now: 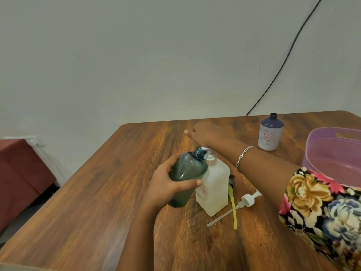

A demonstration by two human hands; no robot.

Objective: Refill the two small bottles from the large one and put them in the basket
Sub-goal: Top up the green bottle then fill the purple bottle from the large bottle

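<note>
- Early to mid task, as I judged it: no bottle was in the basket (307,151), and no pour was visible.
- Left hand (168,186) gripped the green bottle (185,173), fingers and thumb wrapped round its body. It was off the table (97,192), tilted, with its open neck pointing far-right toward the top of the white bottle (214,188).
- Green bottle touched or just overlapped the white bottle's shoulder. I couldn't tell which.
- Right hand (205,133) reached across, beyond the white bottle's top. Its thumb stuck out left and the fingers were hidden, so I couldn't tell whether it held anything. A bracelet (243,155) was on that wrist.
- White bottle stood upright mid-table with the neck open. Its pump (247,200) lay on the table just right of it, beside a yellow strip (233,210).
- Blue bottle (270,135) stood upright at far right, uncapped, near the basket but apart from it.
- Contents: the green bottle looked dark and the fill level was unclear. The white bottle was translucent and pale, level also unclear. The blue bottle was opaque. The part of the basket that showed held nothing.
- I wasn't sure which bottle was the large one. The green and white looked similar in size.
- Left to do, in my judgement: the pours, recapping, and both small bottles into the basket at right.
</note>
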